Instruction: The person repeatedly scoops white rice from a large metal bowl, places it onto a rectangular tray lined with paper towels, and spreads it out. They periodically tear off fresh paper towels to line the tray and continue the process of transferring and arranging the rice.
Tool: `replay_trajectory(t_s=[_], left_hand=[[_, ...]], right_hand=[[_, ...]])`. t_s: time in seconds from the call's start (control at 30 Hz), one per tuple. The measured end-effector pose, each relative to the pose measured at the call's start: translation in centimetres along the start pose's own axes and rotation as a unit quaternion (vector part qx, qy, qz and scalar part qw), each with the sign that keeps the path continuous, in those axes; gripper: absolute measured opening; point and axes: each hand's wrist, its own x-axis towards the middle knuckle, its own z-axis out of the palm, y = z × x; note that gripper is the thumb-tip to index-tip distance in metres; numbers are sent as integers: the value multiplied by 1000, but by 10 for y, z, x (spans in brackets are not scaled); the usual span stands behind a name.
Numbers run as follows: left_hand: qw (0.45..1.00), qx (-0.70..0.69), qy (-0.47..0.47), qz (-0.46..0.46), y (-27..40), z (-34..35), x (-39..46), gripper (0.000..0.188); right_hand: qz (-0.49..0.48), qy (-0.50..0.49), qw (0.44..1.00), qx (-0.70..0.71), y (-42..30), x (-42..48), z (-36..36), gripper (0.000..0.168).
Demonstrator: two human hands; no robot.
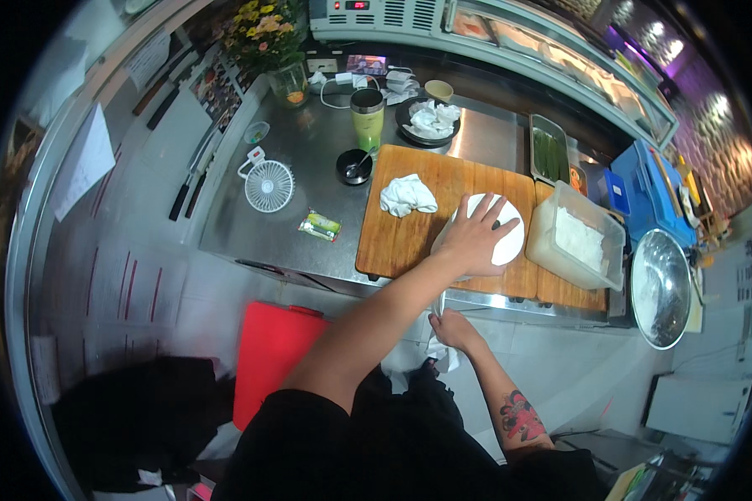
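My left hand [479, 241] lies with fingers spread on top of a white round object [509, 247] that has a small dark spot near its middle and stands on a wooden cutting board [391, 244]. Its sides are largely hidden by the hand. Below the board's front edge, my right hand [454, 329] pinches a thin, whitish, crumpled sheet [442, 352]; its material is unclear. A strip of it runs up towards the counter edge. A crumpled white cloth [408, 195] lies on the board, left of the round object.
Right of the round object stands a translucent plastic tub [545, 235] of white contents, with a steel bowl [661, 288] beyond. Left are a black bowl [354, 167] with a spoon, a yellow-green tumbler [366, 122], a small fan [268, 186] and a packet [321, 225]. A red board [276, 363] stands below the counter.
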Motion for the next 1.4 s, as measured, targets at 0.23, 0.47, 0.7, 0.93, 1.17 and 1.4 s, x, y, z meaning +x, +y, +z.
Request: replay_trajectory(t_s=[0.23,0.47,0.7,0.93,1.17,1.4], left_hand=[[986,-50,39,-157,40,10,17,97],[925,85,-64,364,-49,-4,4,92],[992,112,28,60,-7,9,45,89],[990,50,-35,128,-47,-8,69,87],[993,-14,36,109,-61,9,63,88],[989,-55,49,130,-61,10,60,84]], right_hand=[[-220,151,928,258,-43,-24,36,42],[-7,4,999,44,-26,-24,49,53],[85,-13,995,43,19,-65,33,69],[164,153,969,107,90,-75,-39,124],[9,338,918,209,50,84,-29,62],[82,251,929,258,24,57,-35,51]])
